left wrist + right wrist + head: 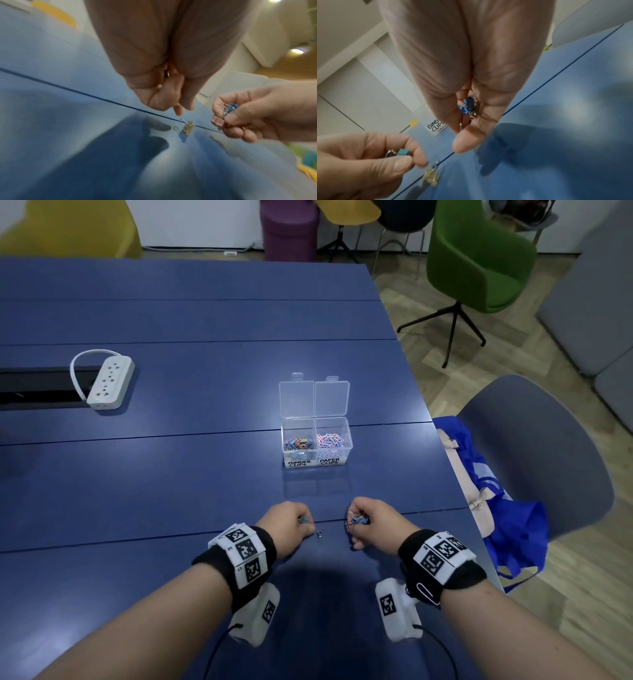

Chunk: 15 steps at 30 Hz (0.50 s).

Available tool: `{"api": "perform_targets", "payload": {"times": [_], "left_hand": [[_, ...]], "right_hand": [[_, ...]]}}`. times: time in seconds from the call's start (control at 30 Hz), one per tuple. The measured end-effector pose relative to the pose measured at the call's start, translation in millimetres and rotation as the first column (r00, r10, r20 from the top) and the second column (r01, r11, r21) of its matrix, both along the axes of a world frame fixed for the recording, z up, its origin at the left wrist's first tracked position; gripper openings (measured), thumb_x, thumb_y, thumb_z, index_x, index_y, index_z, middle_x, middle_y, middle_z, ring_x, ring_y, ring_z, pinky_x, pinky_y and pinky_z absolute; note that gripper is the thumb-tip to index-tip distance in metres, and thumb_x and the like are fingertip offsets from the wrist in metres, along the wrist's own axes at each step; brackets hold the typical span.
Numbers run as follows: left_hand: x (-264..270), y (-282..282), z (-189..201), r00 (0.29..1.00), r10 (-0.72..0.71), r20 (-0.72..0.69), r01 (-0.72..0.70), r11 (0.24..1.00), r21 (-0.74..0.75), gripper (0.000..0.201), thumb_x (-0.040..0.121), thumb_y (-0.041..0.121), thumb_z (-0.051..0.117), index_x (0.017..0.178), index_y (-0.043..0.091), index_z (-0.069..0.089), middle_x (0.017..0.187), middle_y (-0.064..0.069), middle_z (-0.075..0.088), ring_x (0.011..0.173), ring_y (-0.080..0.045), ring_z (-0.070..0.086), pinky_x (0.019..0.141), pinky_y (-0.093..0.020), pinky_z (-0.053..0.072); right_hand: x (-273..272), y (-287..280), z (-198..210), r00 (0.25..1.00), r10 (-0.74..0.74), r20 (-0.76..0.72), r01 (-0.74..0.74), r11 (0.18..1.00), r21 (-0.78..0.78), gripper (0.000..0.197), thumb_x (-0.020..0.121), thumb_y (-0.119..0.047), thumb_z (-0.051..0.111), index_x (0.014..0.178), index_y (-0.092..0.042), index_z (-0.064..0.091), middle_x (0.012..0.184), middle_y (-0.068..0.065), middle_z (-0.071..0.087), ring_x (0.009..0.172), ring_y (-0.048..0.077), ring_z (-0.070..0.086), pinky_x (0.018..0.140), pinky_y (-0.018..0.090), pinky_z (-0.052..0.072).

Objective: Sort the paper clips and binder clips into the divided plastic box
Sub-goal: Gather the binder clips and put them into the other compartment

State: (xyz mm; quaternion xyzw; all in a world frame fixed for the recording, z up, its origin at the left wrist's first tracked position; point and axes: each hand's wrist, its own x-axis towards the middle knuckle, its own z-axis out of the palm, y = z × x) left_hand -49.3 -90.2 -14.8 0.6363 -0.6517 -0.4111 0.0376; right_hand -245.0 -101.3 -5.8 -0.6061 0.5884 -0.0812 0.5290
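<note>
A clear divided plastic box (317,455) stands open on the blue table, its left half labelled BINDER CLIPS and holding binder clips, its right half labelled PAPER CLIPS and holding paper clips. My left hand (291,523) pinches a teal binder clip (404,151). My right hand (370,523) holds blue binder clips (467,104) in its curled fingers. One yellowish binder clip (187,129) lies on the table between the two hands, just below my left fingertips (178,111).
A white power strip (109,381) lies at the table's left beside a black cable slot. The table's right edge runs close to my right arm; a grey chair (548,446) with a blue bag (507,508) stands past it.
</note>
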Motion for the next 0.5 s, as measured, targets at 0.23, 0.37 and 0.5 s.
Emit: {"api": "perform_targets", "payload": {"times": [0.23, 0.37, 0.5], "left_hand": [[-22, 6, -8, 0.93, -0.324, 0.173, 0.331, 0.944, -0.013, 0.022, 0.09, 0.006, 0.045, 0.109, 0.012, 0.038, 0.111, -0.011, 0.049, 0.089, -0.028, 0.052, 0.081, -0.041, 0.045], [-27, 13, -11, 0.86, -0.416, 0.295, 0.437, 0.9, -0.006, 0.032, 0.085, -0.001, 0.048, 0.112, 0.01, 0.035, 0.109, -0.015, 0.046, 0.092, -0.038, 0.057, 0.077, -0.047, 0.045], [-31, 17, -11, 0.841, -0.43, 0.329, 0.457, 0.89, -0.004, 0.034, 0.082, -0.005, 0.047, 0.113, 0.006, 0.038, 0.11, -0.017, 0.046, 0.09, -0.038, 0.057, 0.076, -0.048, 0.046]], "right_hand": [[-1, 2, -3, 0.999, -0.039, 0.01, 0.039, 0.999, -0.014, 0.023, 0.086, 0.006, 0.052, 0.074, -0.013, 0.047, 0.062, 0.004, 0.056, 0.045, 0.008, 0.057, 0.05, 0.018, 0.052], [1, 3, -4, 0.999, -0.04, 0.012, 0.041, 0.999, -0.018, 0.021, 0.083, 0.006, 0.051, 0.074, -0.013, 0.049, 0.062, 0.004, 0.056, 0.042, 0.006, 0.056, 0.049, 0.017, 0.051], [2, 3, -6, 0.997, -0.062, 0.037, 0.062, 0.998, 0.0, 0.022, 0.082, 0.007, 0.048, 0.073, -0.013, 0.05, 0.063, 0.007, 0.057, 0.041, 0.006, 0.055, 0.048, 0.019, 0.051]]}}
